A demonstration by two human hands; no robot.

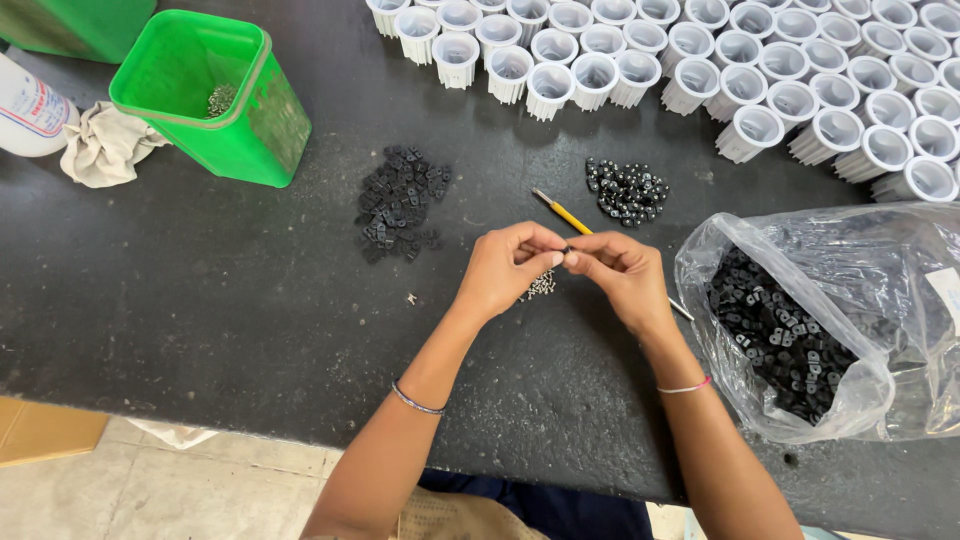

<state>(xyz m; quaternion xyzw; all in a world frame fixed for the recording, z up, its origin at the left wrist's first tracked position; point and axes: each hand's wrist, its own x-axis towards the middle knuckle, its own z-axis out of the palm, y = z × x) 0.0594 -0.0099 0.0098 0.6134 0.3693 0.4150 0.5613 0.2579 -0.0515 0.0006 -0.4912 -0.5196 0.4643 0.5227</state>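
both hands met over the dark bench (200, 300) — left hand (505, 270) and right hand (620, 275) pinched together on a tiny black part (567, 250), held just above a few small screws (540, 286). a slip of the fingertips could have dropped it among the loose pieces — hard to find again.

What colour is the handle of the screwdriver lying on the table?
Yellow, on the screwdriver beyond the hands, head view.

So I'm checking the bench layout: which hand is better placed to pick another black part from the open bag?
Probably the right hand: the clear bag of black parts lies on its side, its mouth close by. The left hand would have to cross over.
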